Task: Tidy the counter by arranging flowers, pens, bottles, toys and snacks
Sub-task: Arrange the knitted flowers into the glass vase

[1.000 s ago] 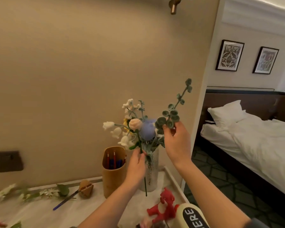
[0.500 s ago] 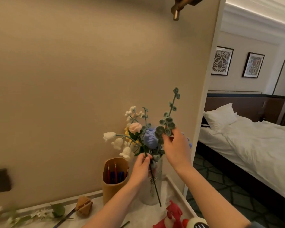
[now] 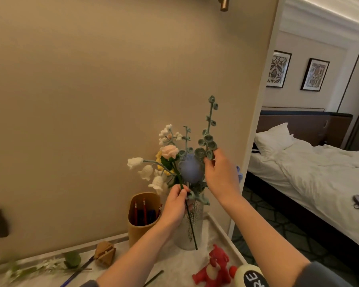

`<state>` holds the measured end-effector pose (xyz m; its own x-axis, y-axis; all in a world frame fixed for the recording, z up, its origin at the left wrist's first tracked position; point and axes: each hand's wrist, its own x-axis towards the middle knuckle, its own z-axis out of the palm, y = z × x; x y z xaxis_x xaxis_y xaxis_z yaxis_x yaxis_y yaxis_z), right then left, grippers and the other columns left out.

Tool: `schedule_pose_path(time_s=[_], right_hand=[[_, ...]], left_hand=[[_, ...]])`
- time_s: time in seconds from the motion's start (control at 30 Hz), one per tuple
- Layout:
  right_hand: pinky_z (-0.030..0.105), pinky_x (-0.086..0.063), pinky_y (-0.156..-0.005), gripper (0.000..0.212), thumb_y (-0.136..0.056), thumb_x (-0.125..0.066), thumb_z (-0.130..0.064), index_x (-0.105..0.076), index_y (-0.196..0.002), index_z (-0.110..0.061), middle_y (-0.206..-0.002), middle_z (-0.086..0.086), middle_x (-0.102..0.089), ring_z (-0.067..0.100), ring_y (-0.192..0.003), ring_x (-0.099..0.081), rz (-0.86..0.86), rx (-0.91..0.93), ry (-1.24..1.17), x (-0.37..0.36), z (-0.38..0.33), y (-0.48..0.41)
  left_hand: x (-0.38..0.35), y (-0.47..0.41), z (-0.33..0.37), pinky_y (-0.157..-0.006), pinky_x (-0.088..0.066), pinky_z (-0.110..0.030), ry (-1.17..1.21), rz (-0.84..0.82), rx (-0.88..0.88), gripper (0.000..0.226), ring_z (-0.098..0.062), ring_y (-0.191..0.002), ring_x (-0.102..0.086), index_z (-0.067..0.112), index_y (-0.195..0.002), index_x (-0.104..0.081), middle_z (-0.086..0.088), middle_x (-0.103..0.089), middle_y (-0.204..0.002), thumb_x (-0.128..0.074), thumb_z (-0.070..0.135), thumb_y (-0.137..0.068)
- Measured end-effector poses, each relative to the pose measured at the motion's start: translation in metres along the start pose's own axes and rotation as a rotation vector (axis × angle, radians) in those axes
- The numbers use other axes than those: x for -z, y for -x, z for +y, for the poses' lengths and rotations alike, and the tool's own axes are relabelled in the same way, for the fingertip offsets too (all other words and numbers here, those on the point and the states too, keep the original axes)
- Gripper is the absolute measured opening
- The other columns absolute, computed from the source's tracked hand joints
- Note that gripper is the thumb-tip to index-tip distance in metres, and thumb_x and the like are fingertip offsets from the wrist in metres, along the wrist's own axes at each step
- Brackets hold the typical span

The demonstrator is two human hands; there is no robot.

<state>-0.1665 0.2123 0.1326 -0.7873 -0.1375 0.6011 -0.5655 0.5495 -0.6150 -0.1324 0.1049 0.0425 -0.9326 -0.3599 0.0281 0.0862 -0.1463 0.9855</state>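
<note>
left hand [image 3: 175,206]: we see thumb and fingers curled tight, pinching the rose stem [image 3: 192,228] just above the vase mouth
right hand [image 3: 222,177]: fingertips closed in a narrow pinch on the lowest leaves of the green sprig [image 3: 207,141], raised beside the bunch
pink rose [image 3: 170,151]: head up among the other blooms; its dark stem runs down through the left hand and slants across the front of the vase, the tip near the vase base; it looks outside the glass to us
green sprig: upright, at the right edge of the bunch, tallest piece there
vase [image 3: 197,226]: clear glass, upright at the back right corner of the counter [image 3: 174,264], near the wall
bunch in vase: blue flower [image 3: 190,168] in the middle, white bell flowers [image 3: 145,170] drooping left, yellow bloom behind the rose, small white cluster at the top
pen holder [image 3: 143,224]: tan, upright, just left of the vase, red and blue pens inside
red toy [image 3: 214,268]: on the counter in front of the vase, near the right edge
bottle [image 3: 250,276]: white with black label, lying just right of the toy, partly cut off
loose flowers [image 3: 39,266]: lying flat at the left of the counter, blurred
blue pen [image 3: 77,272]: lying on the counter next to the loose flowers
wooden piece [image 3: 105,252]: on the counter left of the pen holder, we cannot tell what it is
background: bed [image 3: 319,172] through the opening on the right
</note>
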Motion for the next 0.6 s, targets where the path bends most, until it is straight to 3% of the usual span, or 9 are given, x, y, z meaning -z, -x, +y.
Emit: schedule_pose_path(time_s=[0.13, 0.3, 0.4, 0.5, 0.6], right_hand=[[0.037, -0.04, -0.06, 0.005, -0.097, -0.05, -0.018, -0.051, -0.093, -0.017, -0.078, 0.001, -0.058, 0.024, -0.072, -0.056, -0.021, -0.001, -0.01, -0.003, 0.004, 0.003], [0.033, -0.033, -0.059, 0.006, -0.096, -0.05, -0.016, -0.053, -0.091, -0.014, -0.083, 0.0, -0.055, 0.017, -0.073, -0.05, 0.017, 0.034, -0.016, -0.009, 0.002, 0.002], [0.021, -0.033, -0.054, 0.01, -0.096, -0.053, -0.017, -0.051, -0.086, -0.019, -0.076, -0.008, -0.053, 0.008, -0.067, -0.048, 0.08, 0.039, -0.065, -0.01, 0.005, 0.009], [0.023, -0.04, -0.056, 0.007, -0.096, -0.053, -0.019, -0.053, -0.089, -0.022, -0.077, -0.009, -0.058, 0.006, -0.069, -0.054, 0.121, 0.049, -0.145, -0.009, 0.005, 0.014], [0.016, -0.038, -0.056, 0.01, -0.096, -0.054, -0.018, -0.052, -0.089, -0.025, -0.077, -0.012, -0.057, 0.002, -0.07, -0.055, 0.14, 0.057, -0.181, -0.008, 0.004, 0.017]], left_hand=[[-0.005, -0.001, 0.003, -0.082, -0.051, -0.041, 0.135, -0.001, 0.027, 0.023, -0.024, -0.085, -0.065, 0.014, -0.087, -0.051, -0.012, -0.063, -0.092, -0.035, 0.015, -0.104], [0.001, 0.0, 0.006, -0.072, -0.055, -0.033, 0.179, 0.016, -0.011, 0.022, -0.019, -0.079, -0.066, 0.013, -0.088, -0.05, -0.011, -0.063, -0.091, -0.034, 0.014, -0.104], [0.008, 0.0, 0.009, -0.075, -0.053, -0.038, 0.204, 0.031, -0.035, 0.023, -0.022, -0.078, -0.064, 0.012, -0.089, -0.05, -0.012, -0.064, -0.09, -0.033, 0.013, -0.104], [0.012, -0.001, 0.013, -0.074, -0.052, -0.037, 0.19, 0.033, -0.05, 0.025, -0.025, -0.081, -0.063, 0.012, -0.087, -0.051, -0.012, -0.064, -0.089, -0.033, 0.012, -0.104], [0.012, -0.005, 0.014, -0.071, -0.052, -0.035, 0.172, 0.054, -0.049, 0.025, -0.027, -0.084, -0.061, 0.012, -0.087, -0.052, -0.013, -0.063, -0.091, -0.034, 0.012, -0.104]])
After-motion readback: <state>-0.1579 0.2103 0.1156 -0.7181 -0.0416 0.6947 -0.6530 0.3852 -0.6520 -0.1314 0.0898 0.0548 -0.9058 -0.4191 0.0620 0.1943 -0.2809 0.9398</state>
